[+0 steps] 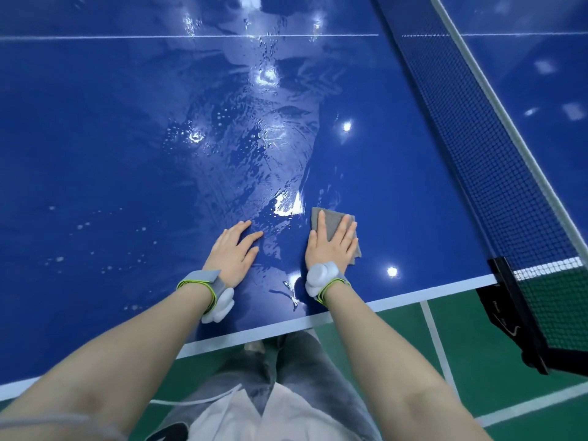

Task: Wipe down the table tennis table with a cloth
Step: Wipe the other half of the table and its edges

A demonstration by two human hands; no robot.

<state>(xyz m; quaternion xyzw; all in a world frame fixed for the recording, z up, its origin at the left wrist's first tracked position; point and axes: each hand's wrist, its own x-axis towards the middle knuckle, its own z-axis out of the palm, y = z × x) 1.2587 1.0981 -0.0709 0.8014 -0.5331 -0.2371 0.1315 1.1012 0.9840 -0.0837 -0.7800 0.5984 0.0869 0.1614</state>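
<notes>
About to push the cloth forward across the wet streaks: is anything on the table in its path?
Nothing visible. The right hand presses the cloth flat; the blue table ahead holds only water. The net stands off to the right.

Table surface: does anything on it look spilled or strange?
Yes. The blue table carries a wet streaked film with droplets, running from the far line towards the left hand. Right of the cloth it looks dry.

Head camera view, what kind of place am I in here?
Probably an indoor sports hall or table tennis room. A glossy blue table tennis table with white lines carries a dark mesh net with a white top band, and the green floor with white court lines looks like sports flooring.
</notes>
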